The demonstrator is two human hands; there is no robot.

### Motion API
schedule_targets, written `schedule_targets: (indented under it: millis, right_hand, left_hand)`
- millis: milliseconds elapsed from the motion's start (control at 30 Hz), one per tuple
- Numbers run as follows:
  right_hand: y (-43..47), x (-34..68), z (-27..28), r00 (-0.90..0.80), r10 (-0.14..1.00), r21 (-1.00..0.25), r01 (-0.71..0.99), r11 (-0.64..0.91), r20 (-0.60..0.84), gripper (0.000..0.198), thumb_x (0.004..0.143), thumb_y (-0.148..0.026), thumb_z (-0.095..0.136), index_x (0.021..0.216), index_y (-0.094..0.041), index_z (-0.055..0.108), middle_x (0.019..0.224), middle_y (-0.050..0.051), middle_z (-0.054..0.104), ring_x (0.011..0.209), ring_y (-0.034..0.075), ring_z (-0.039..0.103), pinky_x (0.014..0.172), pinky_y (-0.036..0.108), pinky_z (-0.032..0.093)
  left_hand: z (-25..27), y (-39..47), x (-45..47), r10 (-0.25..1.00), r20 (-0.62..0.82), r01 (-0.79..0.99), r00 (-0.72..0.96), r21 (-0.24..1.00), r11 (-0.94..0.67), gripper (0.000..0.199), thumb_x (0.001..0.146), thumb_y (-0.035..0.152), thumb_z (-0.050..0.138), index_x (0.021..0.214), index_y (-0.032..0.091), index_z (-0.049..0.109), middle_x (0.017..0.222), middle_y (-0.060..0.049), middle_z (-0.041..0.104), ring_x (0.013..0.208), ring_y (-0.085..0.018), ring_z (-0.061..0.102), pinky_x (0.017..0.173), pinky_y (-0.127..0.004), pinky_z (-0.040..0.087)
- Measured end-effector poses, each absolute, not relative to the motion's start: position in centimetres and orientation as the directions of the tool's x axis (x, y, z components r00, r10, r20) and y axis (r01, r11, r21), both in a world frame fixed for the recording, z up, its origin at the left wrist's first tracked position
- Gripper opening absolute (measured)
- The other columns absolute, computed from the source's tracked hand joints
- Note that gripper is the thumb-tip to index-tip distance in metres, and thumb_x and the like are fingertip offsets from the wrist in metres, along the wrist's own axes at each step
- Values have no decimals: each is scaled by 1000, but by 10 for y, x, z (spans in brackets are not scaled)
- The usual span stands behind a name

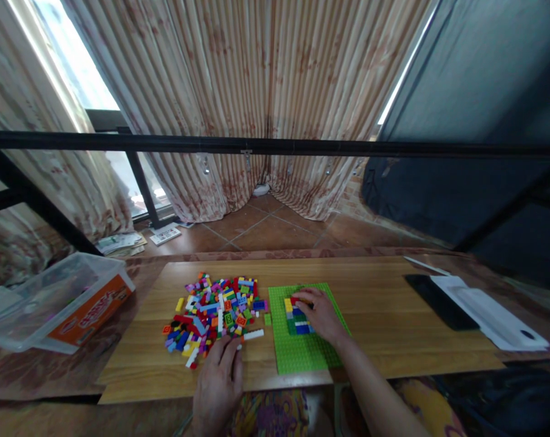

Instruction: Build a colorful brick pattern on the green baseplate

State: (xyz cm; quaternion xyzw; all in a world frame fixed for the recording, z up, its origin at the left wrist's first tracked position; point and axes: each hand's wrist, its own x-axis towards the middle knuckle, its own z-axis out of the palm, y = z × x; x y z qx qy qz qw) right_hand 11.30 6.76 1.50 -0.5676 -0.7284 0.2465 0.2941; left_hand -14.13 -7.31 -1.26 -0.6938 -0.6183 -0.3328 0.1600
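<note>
A green baseplate (288, 358) lies on the wooden table, bearing a small block of joined bricks (297, 325) in yellow, green, blue, white and red. My right hand (323, 312) reaches over the right side of this block, fingers bent together and pressed onto it; whatever is in the fingertips is hidden. At the near edge of a heap of loose toy bricks (211, 312) is my left hand (218, 376). Its thumb and index finger come together around a small white brick (239, 347). A long white brick (254, 334) lies just beyond those fingers.
A clear plastic tub (93, 273) with an orange label stands left of the wooden table (388, 303). At the table's right end lie a black flat panel (439, 302) and a white plastic piece (488, 315). A dark metal bar (275, 146) crosses behind, before curtains.
</note>
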Motion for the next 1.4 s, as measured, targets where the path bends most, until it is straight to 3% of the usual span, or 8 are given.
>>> schedule_targets:
  millis: [733, 867, 1000, 1067, 1200, 1400]
  right_hand:
    - [75, 114, 24, -319, 941, -493, 804, 332, 113, 22, 87, -29, 58, 100, -32, 76, 104, 5, 66, 100, 21, 56, 93, 36, 41]
    - [76, 118, 17, -279, 949, -599, 739, 309, 146, 23, 84, -33, 62, 102, -30, 76, 110, 6, 68, 106, 22, 58, 99, 40, 41]
    - [82, 127, 13, -127, 984, -871, 462, 168, 122, 37, 86, -44, 55, 110, -22, 72, 116, 9, 70, 108, 23, 63, 99, 43, 45]
    - [84, 131, 13, -52, 995, -914, 394, 101, 87, 41, 86, -48, 51, 105, -20, 72, 110, 9, 73, 103, 24, 66, 96, 44, 48]
    - [81, 124, 19, -20, 979, -806, 565, 177, 201, 37, 87, -44, 49, 99, -19, 73, 103, 9, 74, 103, 25, 65, 96, 43, 47]
    - [68, 91, 23, -133, 944, -618, 727, 300, 302, 29, 91, -33, 48, 101, -20, 72, 107, 11, 70, 104, 24, 61, 95, 39, 45]
  left_hand:
    - [-11, -72, -141, 771, 637, 964, 9, 201, -177, 24, 94, 21, 47, 104, 18, 68, 105, -11, 69, 94, -22, 69, 78, -33, 60]
    - [-7, -73, -139, 770, 638, 963, -2, 209, -171, 25, 95, 21, 45, 103, 18, 68, 103, -11, 69, 91, -21, 70, 77, -32, 60]
    - [-4, -74, -136, 779, 627, 960, -15, 226, -163, 26, 95, 21, 43, 104, 18, 68, 103, -10, 69, 91, -21, 70, 77, -32, 60]
    - [-5, -74, -136, 777, 629, 959, -18, 230, -164, 26, 95, 21, 44, 104, 18, 68, 103, -10, 69, 91, -21, 70, 77, -32, 60]
    - [-7, -74, -137, 771, 636, 960, -29, 233, -156, 26, 93, 21, 45, 104, 20, 69, 103, -10, 69, 92, -21, 70, 76, -33, 60]
    - [-6, -73, -137, 765, 644, 965, -5, 203, -165, 25, 94, 21, 45, 104, 19, 68, 102, -10, 69, 91, -21, 70, 77, -32, 60]
